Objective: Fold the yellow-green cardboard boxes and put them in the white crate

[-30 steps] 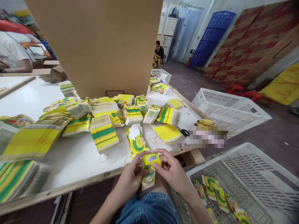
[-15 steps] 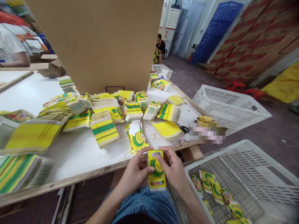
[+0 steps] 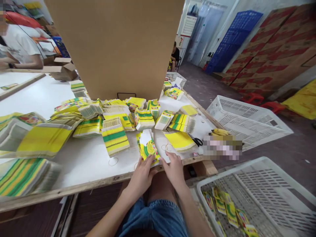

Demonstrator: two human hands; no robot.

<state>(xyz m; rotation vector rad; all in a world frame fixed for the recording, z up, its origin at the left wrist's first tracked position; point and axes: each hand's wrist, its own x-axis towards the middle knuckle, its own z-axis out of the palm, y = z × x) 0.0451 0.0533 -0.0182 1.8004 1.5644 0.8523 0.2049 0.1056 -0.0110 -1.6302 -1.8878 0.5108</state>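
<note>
The left hand's (image 3: 142,177) fingers lie over the near edge of the yellow card pile (image 3: 149,148) at twelve o'clock; whether they pinch it, I cannot tell. The right hand's (image 3: 174,169) are loosely spread beside it. Scissors (image 3: 197,141) lie at two o'clock on the surface (image 3: 86,166), a white basket (image 3: 271,187) near four.

No text is legible; print on the yellow packaging (image 3: 148,149), wall poster (image 3: 189,26) and stacked cartons (image 3: 268,56) is too indistinct.
</note>
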